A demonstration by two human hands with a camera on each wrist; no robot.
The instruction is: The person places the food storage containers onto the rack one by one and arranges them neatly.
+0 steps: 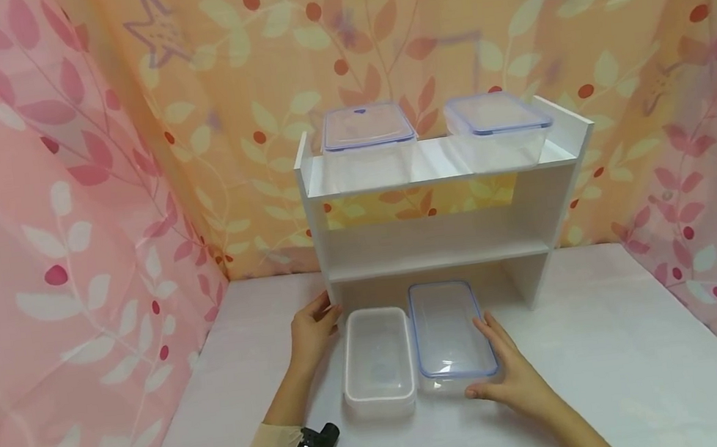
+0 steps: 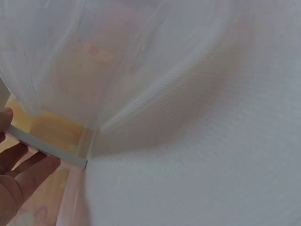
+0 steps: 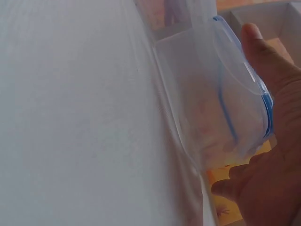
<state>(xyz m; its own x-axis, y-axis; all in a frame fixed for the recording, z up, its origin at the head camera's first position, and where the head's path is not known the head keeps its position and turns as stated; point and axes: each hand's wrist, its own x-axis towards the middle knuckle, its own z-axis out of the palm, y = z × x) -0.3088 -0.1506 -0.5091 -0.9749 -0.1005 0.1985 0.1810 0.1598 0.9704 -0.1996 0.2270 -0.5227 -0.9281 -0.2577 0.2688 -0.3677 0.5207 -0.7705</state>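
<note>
Head view: blue-rimmed container [image 1: 448,331], long axis toward shelf [image 1: 434,243], just left of right hand [image 1: 514,375], fingers spread; left hand [image 1: 311,333] pinches shelf side.

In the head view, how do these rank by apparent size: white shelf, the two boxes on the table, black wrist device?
1. White shelf
2. Blue-rimmed box and white-rimmed box: too alike to rank surely
3. Black wrist device

Two boxes [image 1: 370,159] up top on the shelf [image 1: 436,240], side by side. Two tubs [image 1: 377,361] on the table [image 1: 613,357] down front, left hand [image 1: 310,334] left, right hand [image 1: 512,376] right.
</note>
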